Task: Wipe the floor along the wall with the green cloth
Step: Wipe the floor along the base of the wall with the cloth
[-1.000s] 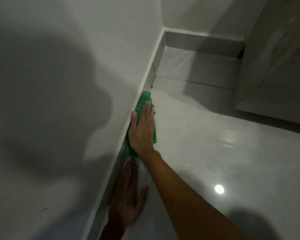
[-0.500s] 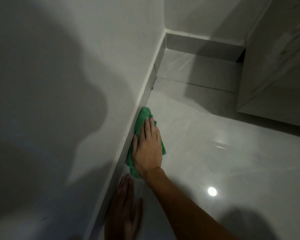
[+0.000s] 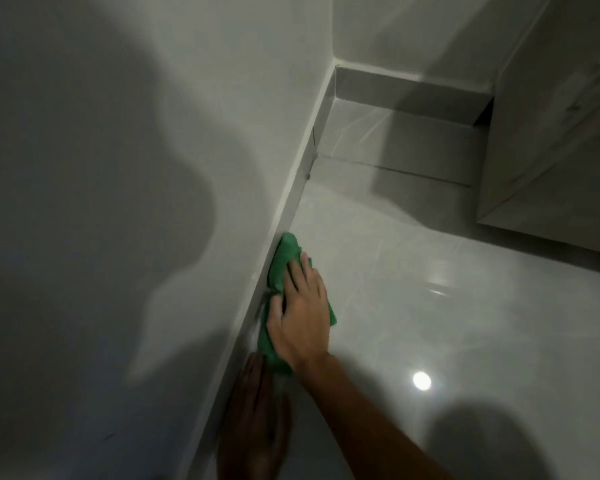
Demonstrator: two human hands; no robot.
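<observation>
The green cloth (image 3: 282,262) lies bunched on the glossy pale floor (image 3: 413,327), touching the grey skirting (image 3: 291,199) at the foot of the white wall (image 3: 136,150). My right hand (image 3: 302,313) presses down on the cloth, fingers pointing along the wall and thumb curled into the fabric. The cloth's near end sticks out below my wrist. My left hand (image 3: 253,424) rests flat on the floor in shadow, just behind the cloth and beside the skirting, holding nothing.
The skirting runs on to a corner (image 3: 336,69) at the back. A pale wood-grain cabinet (image 3: 551,133) stands at the right, its base close to the back wall. A lamp's reflection (image 3: 422,380) shines on the tiles. My shadow falls on the wall.
My right hand has dragged the green cloth back toward me along the skirting. My left hand has slid back too, staying flat on the floor.
</observation>
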